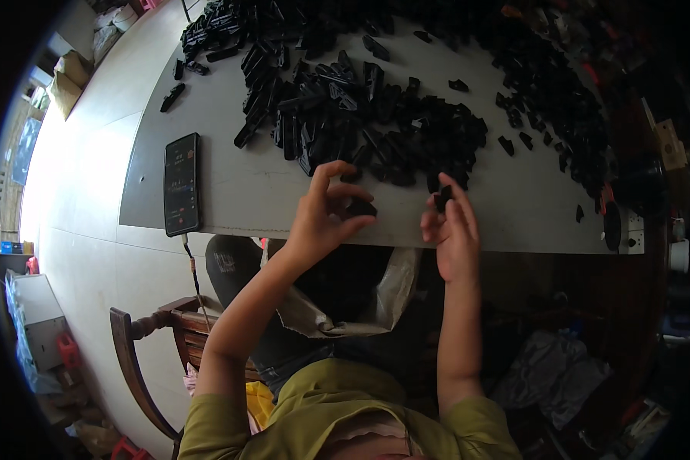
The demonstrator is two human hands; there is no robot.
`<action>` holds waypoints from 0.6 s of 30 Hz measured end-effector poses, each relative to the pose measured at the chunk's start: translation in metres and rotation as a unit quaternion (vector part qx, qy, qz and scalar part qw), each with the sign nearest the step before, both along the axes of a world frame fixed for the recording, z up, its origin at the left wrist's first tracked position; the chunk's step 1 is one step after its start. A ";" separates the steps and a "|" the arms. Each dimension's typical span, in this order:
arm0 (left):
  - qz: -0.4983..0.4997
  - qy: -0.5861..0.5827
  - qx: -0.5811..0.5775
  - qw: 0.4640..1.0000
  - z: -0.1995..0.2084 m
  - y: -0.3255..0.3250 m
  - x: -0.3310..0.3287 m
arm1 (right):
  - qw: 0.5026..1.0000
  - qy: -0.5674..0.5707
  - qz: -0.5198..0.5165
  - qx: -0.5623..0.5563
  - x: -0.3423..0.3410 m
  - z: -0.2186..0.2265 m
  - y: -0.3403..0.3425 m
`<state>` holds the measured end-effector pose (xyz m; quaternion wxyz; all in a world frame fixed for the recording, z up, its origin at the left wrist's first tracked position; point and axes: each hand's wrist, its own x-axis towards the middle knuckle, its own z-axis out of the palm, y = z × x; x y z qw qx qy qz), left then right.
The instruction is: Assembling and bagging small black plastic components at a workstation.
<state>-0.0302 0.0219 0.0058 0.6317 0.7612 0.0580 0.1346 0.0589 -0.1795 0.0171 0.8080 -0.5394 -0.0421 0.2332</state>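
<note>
Keeping the dark piece (363, 208) at the left hand (319, 218) pinched by its edges looks the surest way to handle it: the thumb and a lower finger appear clamped on it, while the index finger arches up, apart from the thumb. It sits near the middle of the near edge. Just to its right, the smaller black part (442, 198) is at the right hand (454, 234), whose fingers seem clamped on it near their tips. How firm either grip is, I cannot tell. A light hold should do — pieces this small would likely slip or turn under a hard squeeze — and bringing the two hands level would make any fine alignment easier to see.

On the far side of the hands lies a loose pile (406, 149) of similar black pieces; lifting single ones from its near rim should disturb it least. Best to work above the grey surface (245, 203), since below its near edge a pale bag (400, 284) gapes open at the lap and could swallow a dropped part. Farther right spreads another heap (560, 100). To the left lies a phone (182, 184), its cable (194, 264) hanging past the near edge — worth keeping the left elbow clear of it.
</note>
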 end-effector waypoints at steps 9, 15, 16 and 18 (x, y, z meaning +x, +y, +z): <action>-0.050 -0.028 0.212 0.976 0.004 0.009 -0.005 | 0.825 -0.454 0.094 -0.324 -0.018 -0.016 0.013; -0.080 -0.005 0.188 0.979 -0.002 0.015 -0.005 | 0.743 -0.555 0.128 -0.352 -0.010 -0.008 0.012; -0.083 0.006 0.172 0.981 -0.002 0.014 -0.003 | 0.742 -0.556 0.126 -0.354 -0.011 -0.010 0.015; -0.087 0.014 0.157 0.984 -0.002 0.011 -0.001 | 0.756 -0.544 0.109 -0.348 -0.014 -0.015 0.022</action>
